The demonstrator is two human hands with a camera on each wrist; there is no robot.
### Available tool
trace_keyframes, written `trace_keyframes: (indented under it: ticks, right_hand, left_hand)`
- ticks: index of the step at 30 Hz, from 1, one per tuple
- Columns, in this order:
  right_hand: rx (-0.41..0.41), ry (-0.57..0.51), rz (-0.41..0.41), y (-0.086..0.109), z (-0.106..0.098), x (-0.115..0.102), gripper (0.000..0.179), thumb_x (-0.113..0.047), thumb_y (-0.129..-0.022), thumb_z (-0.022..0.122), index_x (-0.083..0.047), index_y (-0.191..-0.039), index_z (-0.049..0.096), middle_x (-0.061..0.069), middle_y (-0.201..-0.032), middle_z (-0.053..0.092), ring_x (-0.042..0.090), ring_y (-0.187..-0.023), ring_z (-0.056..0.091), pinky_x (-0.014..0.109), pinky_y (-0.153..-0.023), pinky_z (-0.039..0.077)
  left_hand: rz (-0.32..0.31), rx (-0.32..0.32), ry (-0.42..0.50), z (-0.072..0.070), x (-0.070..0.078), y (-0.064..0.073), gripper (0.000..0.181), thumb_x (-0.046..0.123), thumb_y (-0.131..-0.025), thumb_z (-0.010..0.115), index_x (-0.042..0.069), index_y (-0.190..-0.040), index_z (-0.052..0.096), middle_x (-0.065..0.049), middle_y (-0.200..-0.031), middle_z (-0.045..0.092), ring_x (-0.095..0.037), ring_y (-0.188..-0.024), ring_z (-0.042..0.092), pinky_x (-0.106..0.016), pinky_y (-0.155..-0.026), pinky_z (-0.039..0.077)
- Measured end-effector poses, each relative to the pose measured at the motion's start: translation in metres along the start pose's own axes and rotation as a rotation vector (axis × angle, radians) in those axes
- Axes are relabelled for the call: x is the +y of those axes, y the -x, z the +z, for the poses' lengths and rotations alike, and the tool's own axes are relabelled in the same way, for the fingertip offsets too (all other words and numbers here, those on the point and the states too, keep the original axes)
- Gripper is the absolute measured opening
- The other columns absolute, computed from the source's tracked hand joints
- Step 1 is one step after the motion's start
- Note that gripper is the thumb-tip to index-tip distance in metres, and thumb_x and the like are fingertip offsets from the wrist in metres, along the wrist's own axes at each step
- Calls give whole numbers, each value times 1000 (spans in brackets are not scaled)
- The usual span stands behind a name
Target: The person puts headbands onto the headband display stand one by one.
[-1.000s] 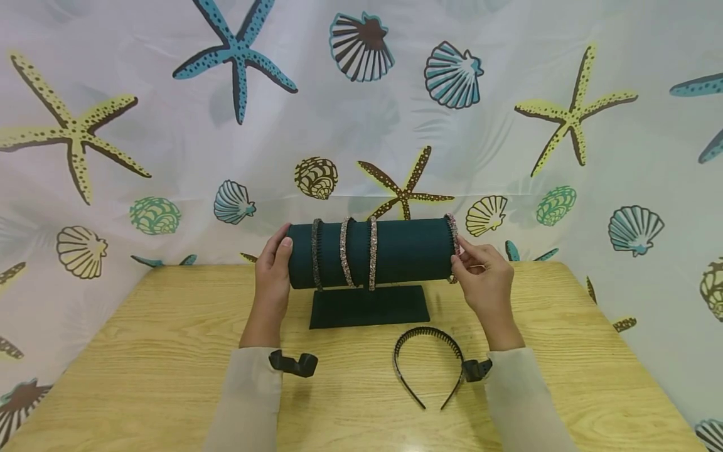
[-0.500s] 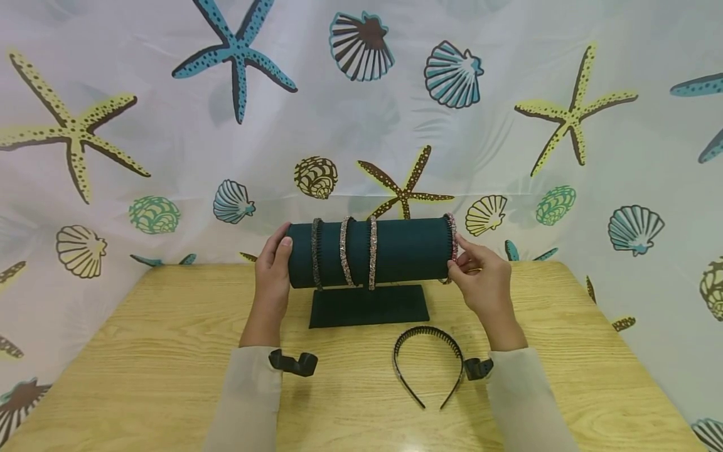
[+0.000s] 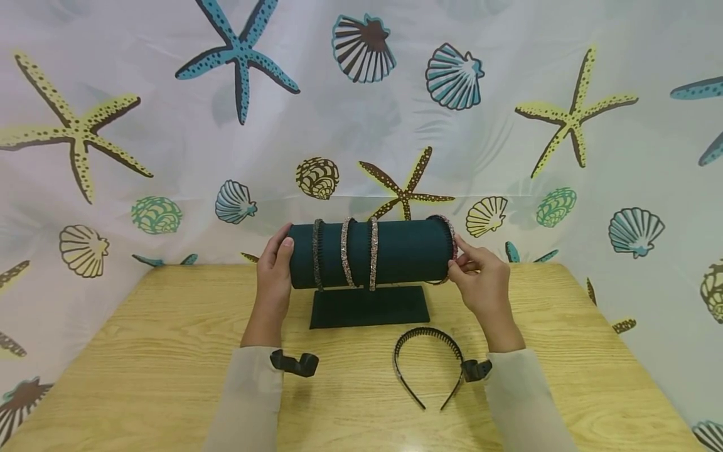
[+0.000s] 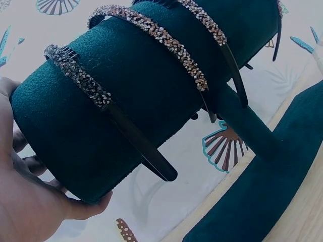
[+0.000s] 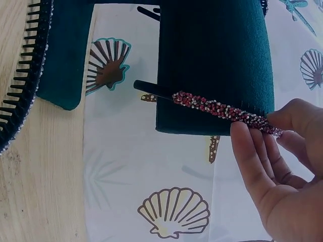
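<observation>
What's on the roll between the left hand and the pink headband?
Head view: from the left hand, a dark headband, then two paler headbands; then bare roll up to the pink headband.

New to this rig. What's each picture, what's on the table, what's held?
No robot: a person, bare-handed. The wide picture comes from a head camera; the close-ups, from the left-wrist camera and right-wrist camera. On the table are a green display stand and a loose black headband. The left hand holds one end of the stand's roll; the right hand pinches a sparkly pink-red headband at the other end. Three other headbands sit on the roll.
</observation>
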State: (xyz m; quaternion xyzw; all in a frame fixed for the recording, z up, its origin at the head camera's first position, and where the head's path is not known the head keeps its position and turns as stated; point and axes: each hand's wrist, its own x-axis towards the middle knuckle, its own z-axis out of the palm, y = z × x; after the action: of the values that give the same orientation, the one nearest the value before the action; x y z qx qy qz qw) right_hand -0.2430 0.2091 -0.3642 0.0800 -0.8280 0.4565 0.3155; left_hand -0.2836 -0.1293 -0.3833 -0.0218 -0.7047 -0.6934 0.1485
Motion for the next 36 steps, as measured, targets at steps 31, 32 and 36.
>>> trace_keyframes:
  ticks: [31, 32, 36]
  right_hand:
    - [-108, 49, 34, 3, 7, -15, 47, -5, -91, 70, -12, -136, 60, 16, -83, 62, 28, -69, 68, 17, -58, 49]
    - [-107, 50, 34, 3, 7, -16, 46, -5, -91, 70, -12, -135, 60, 16, -83, 62, 28, -69, 67, 17, -58, 49]
    - [-106, 36, 50, 4, 9, -17, 46, -4, -91, 70, -12, -135, 60, 16, -83, 61, 27, -69, 68, 16, -58, 49]
  left_hand:
    - [0, 12, 22, 0, -1, 0, 52, 45, -105, 44, 27, -153, 40, 6, -162, 32, -17, -150, 27, -41, -125, 22]
    - [2, 12, 20, 0, -1, 0, 51, 46, -105, 44, 28, -153, 41, 6, -162, 32, -17, -150, 27, -41, -125, 22]
    - [16, 2, 6, 0, 0, -1, 52, 46, -105, 44, 28, -153, 40, 6, -162, 31, -16, -151, 25, -40, -125, 21]
